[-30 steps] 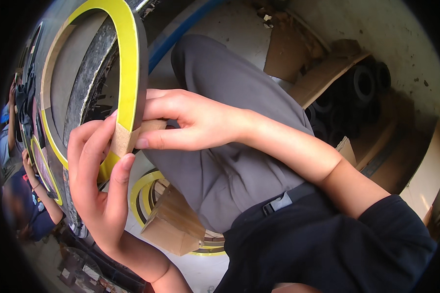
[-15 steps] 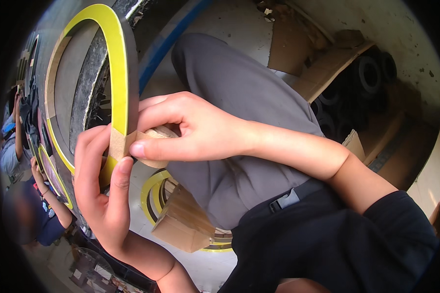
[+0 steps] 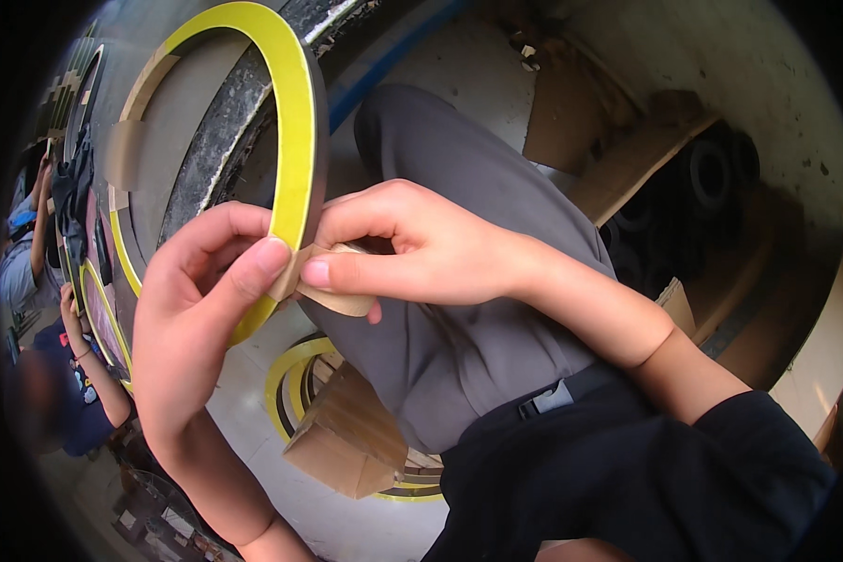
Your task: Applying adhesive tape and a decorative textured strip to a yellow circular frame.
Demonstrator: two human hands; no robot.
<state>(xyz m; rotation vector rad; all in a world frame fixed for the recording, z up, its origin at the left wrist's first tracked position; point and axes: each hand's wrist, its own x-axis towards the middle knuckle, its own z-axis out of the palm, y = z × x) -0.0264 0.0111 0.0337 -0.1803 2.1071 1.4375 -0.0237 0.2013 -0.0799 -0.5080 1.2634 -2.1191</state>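
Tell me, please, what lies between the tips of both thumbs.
In the head view, a strip of tan tape lies between the thumbs of the left hand and right hand, against the yellow ring.

Above the fingers of the left hand [image 3: 183, 318], 1 yellow ring [image 3: 293, 131] bars passage except through its open middle; below, a gap separates left forearm [image 3: 220, 478] from cardboard box [image 3: 351, 434].

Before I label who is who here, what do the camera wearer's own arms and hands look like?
The left hand and right hand are bare: no gloves, rings or wristbands show. The left forearm and right forearm are uncovered too. A short black sleeve ends above the right elbow; no left sleeve shows.
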